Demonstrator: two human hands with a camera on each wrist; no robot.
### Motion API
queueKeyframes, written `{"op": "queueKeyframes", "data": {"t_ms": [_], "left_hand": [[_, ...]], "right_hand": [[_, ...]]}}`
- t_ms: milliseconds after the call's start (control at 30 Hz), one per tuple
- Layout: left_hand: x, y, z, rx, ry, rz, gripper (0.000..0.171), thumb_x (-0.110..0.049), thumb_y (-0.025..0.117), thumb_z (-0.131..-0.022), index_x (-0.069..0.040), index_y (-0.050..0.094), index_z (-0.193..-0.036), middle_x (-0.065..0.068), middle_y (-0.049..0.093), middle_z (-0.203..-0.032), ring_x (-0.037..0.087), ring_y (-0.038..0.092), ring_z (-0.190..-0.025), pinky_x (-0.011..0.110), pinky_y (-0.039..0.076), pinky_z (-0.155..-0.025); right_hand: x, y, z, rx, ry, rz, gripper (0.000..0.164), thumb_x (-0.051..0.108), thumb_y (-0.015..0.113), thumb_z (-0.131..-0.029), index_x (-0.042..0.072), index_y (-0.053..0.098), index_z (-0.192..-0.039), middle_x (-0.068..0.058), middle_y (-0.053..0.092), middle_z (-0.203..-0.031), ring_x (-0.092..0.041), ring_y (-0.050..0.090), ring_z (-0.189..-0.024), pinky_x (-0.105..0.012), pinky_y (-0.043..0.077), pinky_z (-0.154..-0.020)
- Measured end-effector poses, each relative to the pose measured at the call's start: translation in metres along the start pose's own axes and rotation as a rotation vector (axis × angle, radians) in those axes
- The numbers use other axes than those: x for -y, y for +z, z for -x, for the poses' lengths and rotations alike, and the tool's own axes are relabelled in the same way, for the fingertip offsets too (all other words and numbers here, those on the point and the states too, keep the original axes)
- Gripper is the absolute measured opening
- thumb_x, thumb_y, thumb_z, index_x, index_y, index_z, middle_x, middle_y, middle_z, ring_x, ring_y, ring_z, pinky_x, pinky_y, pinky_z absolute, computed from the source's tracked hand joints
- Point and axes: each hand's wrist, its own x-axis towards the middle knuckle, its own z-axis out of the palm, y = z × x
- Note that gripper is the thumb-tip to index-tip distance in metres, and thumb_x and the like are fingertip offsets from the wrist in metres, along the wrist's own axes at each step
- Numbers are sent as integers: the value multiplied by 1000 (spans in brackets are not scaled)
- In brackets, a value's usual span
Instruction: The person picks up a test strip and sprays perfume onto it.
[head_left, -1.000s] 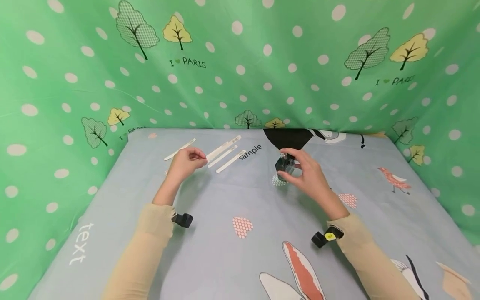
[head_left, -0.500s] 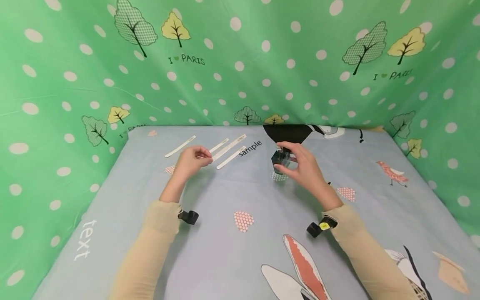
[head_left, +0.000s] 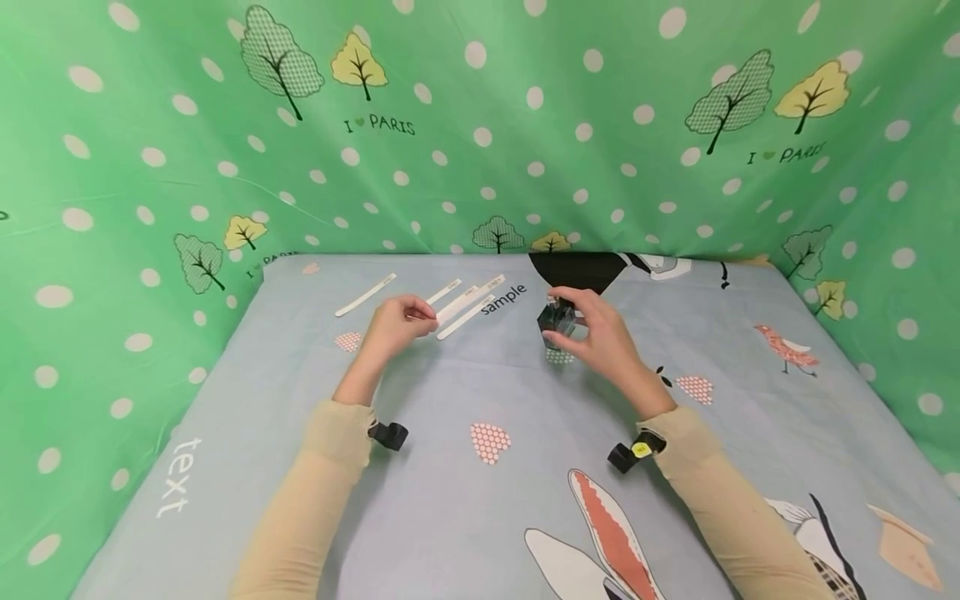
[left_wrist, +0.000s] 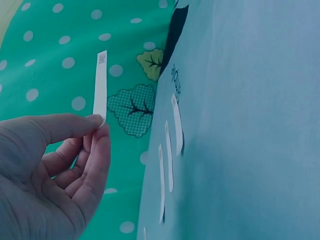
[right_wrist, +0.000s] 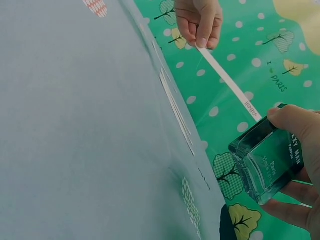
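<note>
My left hand (head_left: 401,327) pinches the near end of a white perfume test strip (left_wrist: 100,85) between thumb and fingers, above the table. The strip's printed far end points away and to the right. My right hand (head_left: 600,337) holds a dark green glass perfume bottle (head_left: 553,325), upright and raised over the cloth. Its index finger reaches the bottle's top, and the thumb is low on the side. In the right wrist view the strip's printed end appears near the bottle (right_wrist: 267,160); whether they touch I cannot tell. More test strips (left_wrist: 169,157) lie side by side on the table.
The table wears a grey-blue printed cloth (head_left: 420,500). One strip (head_left: 365,295) lies apart at the far left, beyond my left hand. A green dotted curtain (head_left: 480,167) stands behind the table's back edge and along its sides.
My left hand has moved right with its strip, uncovering more of the strips lying behind. My right hand has shifted slightly left with the bottle, so the two hands are closer together.
</note>
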Motion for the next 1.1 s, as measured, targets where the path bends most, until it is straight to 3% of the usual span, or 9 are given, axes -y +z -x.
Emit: {"op": "queueKeyframes", "data": {"t_ms": [200,367,700,1100], "left_hand": [[-3,2,0,13,-13,-1,15,-11,72,-88,-3,68,-99,13,70,-98,19,64,-86,23,50,-72],[-6,3,0,16,-18,4,15,-12,72,-88,-3,68,-99,12,69,-97,18,63,-84,23,50,-71],[-8,3,-1,16,-19,-4,14,-12,72,-88,-3,68,-98,12,69,-97,18,63,-85,24,49,-72],[-5,-1,-3,11,-34,-24,16,-14,72,-89,-4,68,-101,13,70,-101,21,65,-89,25,50,-75]], "right_hand": [[0,4,-1,-33,-33,79,62,21,85,-79,20,57,-134,-9,64,-117,-25,63,-98,-38,59,-76],[3,5,-2,-78,-65,128,60,21,86,-76,18,59,-131,-10,65,-112,-25,60,-86,-39,50,-66],[5,7,-1,-94,-41,140,58,21,88,-74,18,63,-126,-11,66,-111,-29,66,-94,-45,55,-70],[4,3,4,-52,-14,127,63,22,86,-78,21,56,-133,-11,63,-112,-26,59,-85,-38,52,-70]]}}
